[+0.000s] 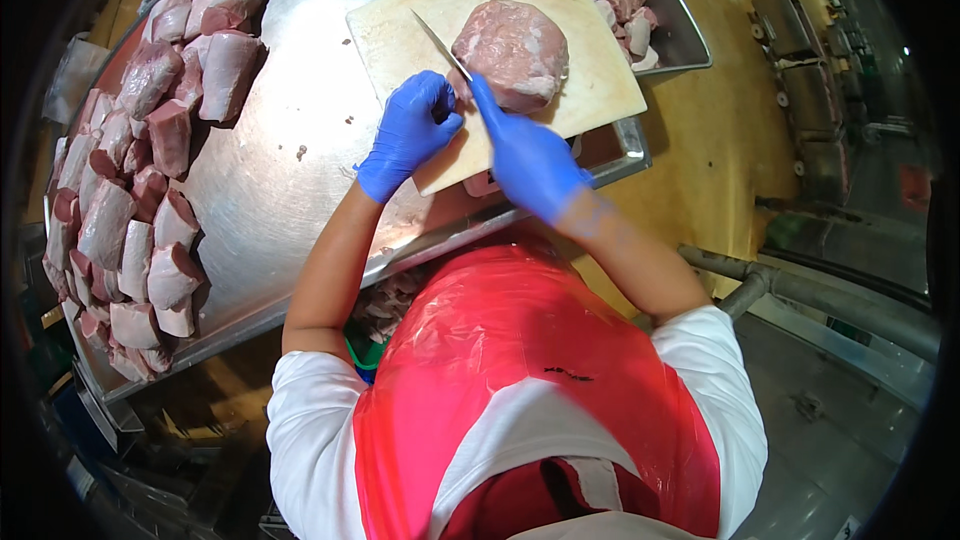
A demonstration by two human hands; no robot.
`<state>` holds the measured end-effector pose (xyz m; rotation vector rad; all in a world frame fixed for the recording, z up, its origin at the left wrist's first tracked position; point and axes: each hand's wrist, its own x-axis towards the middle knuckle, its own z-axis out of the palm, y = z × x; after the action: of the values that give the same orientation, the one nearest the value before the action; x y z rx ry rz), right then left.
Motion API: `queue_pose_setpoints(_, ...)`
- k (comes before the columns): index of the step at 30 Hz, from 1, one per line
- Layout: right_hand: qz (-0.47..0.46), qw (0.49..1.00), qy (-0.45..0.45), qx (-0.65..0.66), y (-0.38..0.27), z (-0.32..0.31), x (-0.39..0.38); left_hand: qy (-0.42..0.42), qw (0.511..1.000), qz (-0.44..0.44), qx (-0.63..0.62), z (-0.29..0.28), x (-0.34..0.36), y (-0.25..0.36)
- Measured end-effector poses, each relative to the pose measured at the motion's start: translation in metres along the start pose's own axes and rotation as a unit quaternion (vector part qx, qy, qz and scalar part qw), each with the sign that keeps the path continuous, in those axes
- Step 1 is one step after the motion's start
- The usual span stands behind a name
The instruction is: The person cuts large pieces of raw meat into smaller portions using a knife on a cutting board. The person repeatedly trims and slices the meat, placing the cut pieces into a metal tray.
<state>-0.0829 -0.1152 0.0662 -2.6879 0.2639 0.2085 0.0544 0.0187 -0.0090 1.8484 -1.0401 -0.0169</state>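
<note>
A large, round, pale pink boneless cut of meat (515,50) rests on a white cutting board (400,40). My right hand (540,165), in a blue glove, grips a knife (440,43) at the near-left side of the cut. Its blade points up and left over the board; motion blurs this hand a little. Just left of it, my left hand (410,130), gloved in blue too, has its fingers curled closed at the board's left edge. A small flap of meat (461,88) shows beside those fingertips. Whatever they pinch is hidden.
Many meat pieces (130,170) lie heaped on the left of the metal table (270,200). Behind the board's right side stands a metal tub (680,30) holding meat chunks. A metal rail (800,290) runs at right. Small scraps dot the table.
</note>
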Motion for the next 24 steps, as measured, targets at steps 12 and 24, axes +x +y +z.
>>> queue_pose_setpoints(12, -0.011, 0.997, 0.057, 0.042, 0.084, -0.047, -0.088, 0.225, 0.939, -0.219, -0.140, -0.094, -0.153, 0.082)
queue_pose_setpoints(24, -0.129, 0.888, 0.126, 0.424, 0.199, -0.065, 0.144, 0.326, 0.884, -0.275, 0.192, 0.037, -0.191, 0.084)
